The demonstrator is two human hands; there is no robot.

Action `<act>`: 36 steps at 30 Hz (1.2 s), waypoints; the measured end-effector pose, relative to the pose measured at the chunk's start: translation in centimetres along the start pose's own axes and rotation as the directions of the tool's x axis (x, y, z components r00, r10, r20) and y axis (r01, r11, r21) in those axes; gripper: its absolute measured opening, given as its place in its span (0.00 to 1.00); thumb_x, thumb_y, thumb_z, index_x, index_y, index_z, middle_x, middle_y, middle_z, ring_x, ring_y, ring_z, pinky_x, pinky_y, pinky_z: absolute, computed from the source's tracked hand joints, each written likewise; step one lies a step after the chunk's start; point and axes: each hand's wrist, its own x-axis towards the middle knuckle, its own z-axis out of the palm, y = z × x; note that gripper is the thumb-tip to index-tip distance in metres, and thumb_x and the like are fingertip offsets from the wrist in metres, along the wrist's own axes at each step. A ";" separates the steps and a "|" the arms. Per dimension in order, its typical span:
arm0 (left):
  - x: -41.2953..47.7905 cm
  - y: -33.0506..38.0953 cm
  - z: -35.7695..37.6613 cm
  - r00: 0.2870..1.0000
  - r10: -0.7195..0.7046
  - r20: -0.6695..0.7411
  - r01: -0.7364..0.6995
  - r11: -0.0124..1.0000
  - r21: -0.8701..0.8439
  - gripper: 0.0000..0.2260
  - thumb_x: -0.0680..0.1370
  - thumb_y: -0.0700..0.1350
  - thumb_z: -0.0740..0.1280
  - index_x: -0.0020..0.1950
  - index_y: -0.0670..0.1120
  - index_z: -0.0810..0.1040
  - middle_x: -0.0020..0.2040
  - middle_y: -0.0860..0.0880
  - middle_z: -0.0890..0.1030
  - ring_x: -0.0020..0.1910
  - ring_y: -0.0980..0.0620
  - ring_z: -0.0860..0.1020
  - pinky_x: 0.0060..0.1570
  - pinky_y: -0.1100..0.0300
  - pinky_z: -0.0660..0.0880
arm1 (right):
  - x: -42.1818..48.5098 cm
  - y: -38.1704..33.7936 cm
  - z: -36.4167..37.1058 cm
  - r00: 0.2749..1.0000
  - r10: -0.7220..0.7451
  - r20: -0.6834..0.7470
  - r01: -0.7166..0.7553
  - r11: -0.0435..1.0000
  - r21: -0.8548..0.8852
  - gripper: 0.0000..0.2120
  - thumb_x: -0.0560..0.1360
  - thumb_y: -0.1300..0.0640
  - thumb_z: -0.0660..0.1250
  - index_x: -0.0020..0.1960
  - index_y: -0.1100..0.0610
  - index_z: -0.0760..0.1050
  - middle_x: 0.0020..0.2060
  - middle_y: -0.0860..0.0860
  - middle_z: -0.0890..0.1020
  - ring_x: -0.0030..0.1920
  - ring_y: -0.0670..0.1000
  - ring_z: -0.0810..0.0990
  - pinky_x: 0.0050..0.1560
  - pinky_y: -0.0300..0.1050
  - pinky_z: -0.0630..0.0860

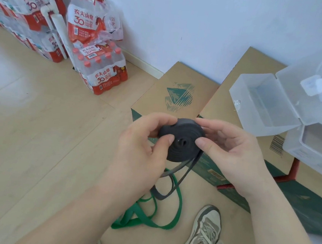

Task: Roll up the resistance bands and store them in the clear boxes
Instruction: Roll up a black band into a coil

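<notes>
Far left, against the wall (187,15): 2 stacks of water packs (100,71), shrink-wrapped, red labels, red caps. White pipe (54,25) upright in front of the taller stack.

Pale wood floor (36,128) across the left half.

Centre, held up above the floor: left hand (143,146) clamped on grey band (179,143). Thumb pressed on the flat face of the coil, fingers curled over its top-left rim. Band mostly wound into a tight flat roll, small hole at the core. Loose tail off the lower right of the roll, hanging in 2 strands down to a small loop near the floor.

Right hand (230,155) gripping the same roll from the other side: thumb on the face near the right rim, fingers curled over the top edge.

Below the hands: green band (146,213), unrolled, sprawled in loose loops on the floor, with the grey tail crossing over it. Just right of it, 1 shoe (203,235), grey and cream.

Behind and right of the hands: 2 cartons (171,95), brown tops, green print, side by side against the wall.

On the right carton: clear box (264,109), frosted, lid hinged back and open. Second clear box (316,146) touching it at far right, cut by the frame edge; lid position impossible to tell. Both bands outside the boxes.
</notes>
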 end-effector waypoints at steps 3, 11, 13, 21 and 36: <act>0.9 -0.2 0.2 0.998 -0.029 -0.052 0.024 0.994 -0.104 0.15 0.79 0.36 0.71 0.54 0.57 0.81 0.49 0.62 0.85 0.51 0.58 0.83 0.51 0.64 0.79 | 0.5 0.7 0.2 1.000 0.007 0.009 -0.008 0.991 0.135 0.21 0.78 0.69 0.71 0.64 0.49 0.82 0.53 0.54 0.88 0.54 0.52 0.86 0.58 0.43 0.82; 1.6 -1.5 0.2 0.994 -0.034 0.101 0.025 0.996 0.089 0.12 0.76 0.41 0.75 0.46 0.58 0.77 0.50 0.61 0.82 0.52 0.60 0.82 0.48 0.57 0.84 | 1.3 2.3 1.3 0.998 -0.023 0.059 0.029 0.994 -0.102 0.21 0.79 0.72 0.68 0.57 0.47 0.86 0.52 0.44 0.87 0.58 0.49 0.84 0.63 0.50 0.81; 1.7 -1.5 0.2 0.986 -0.014 0.165 -0.009 0.990 0.141 0.15 0.75 0.42 0.76 0.51 0.60 0.77 0.50 0.62 0.82 0.51 0.63 0.82 0.47 0.59 0.83 | 1.2 2.6 1.5 0.994 -0.047 0.103 0.062 0.987 -0.148 0.21 0.78 0.74 0.67 0.55 0.50 0.87 0.52 0.46 0.86 0.58 0.51 0.84 0.63 0.52 0.80; 1.3 -1.2 -0.2 0.967 0.028 0.254 -0.083 0.974 0.212 0.17 0.76 0.40 0.74 0.57 0.60 0.78 0.47 0.64 0.82 0.47 0.62 0.81 0.48 0.55 0.82 | 1.1 2.6 1.7 1.000 0.026 0.015 -0.027 0.999 0.033 0.17 0.75 0.72 0.73 0.45 0.49 0.88 0.44 0.51 0.89 0.48 0.56 0.88 0.49 0.58 0.86; 1.5 -1.7 -0.9 0.972 0.081 0.220 -0.130 0.967 0.220 0.20 0.75 0.37 0.72 0.63 0.55 0.78 0.54 0.60 0.82 0.56 0.59 0.80 0.55 0.55 0.82 | 1.2 2.3 2.6 0.994 -0.103 0.033 0.104 0.994 -0.036 0.17 0.72 0.74 0.74 0.51 0.53 0.88 0.46 0.51 0.87 0.50 0.53 0.86 0.53 0.48 0.83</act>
